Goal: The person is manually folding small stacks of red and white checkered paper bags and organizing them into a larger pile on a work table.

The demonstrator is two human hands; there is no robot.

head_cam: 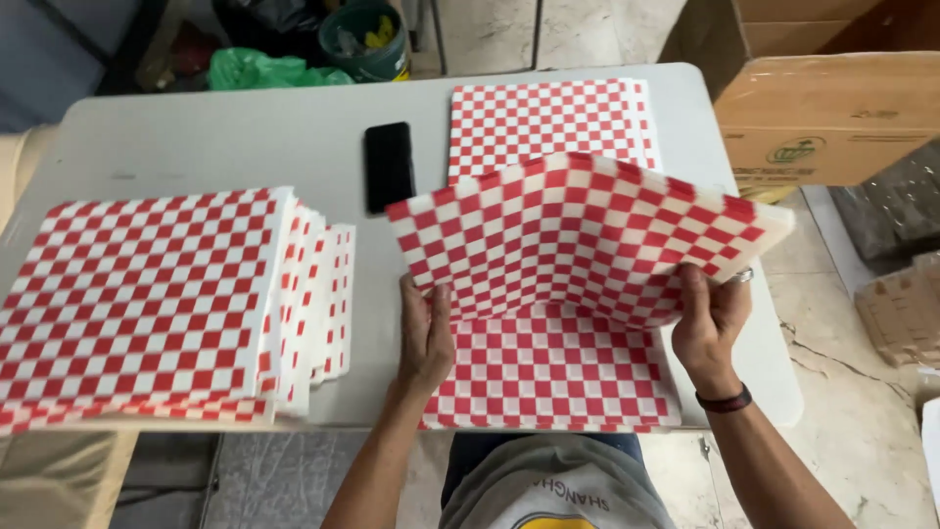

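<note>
- My left hand [427, 333] and right hand [707, 318] pinch a sheaf of red-checked paper sheets [578, 230], bowed upward between both grips.
- Beneath the grips lies a flat stack [553, 377] at the table [235, 137] edge.
- The sheets look light, floppy and slick; I judge edge pinches best.
- A phone [389, 165] lies beyond my left grip.

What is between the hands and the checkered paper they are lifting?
Nothing visible. The left hand and the right hand both touch the lifted paper directly, one at each side, above the stack below.
</note>
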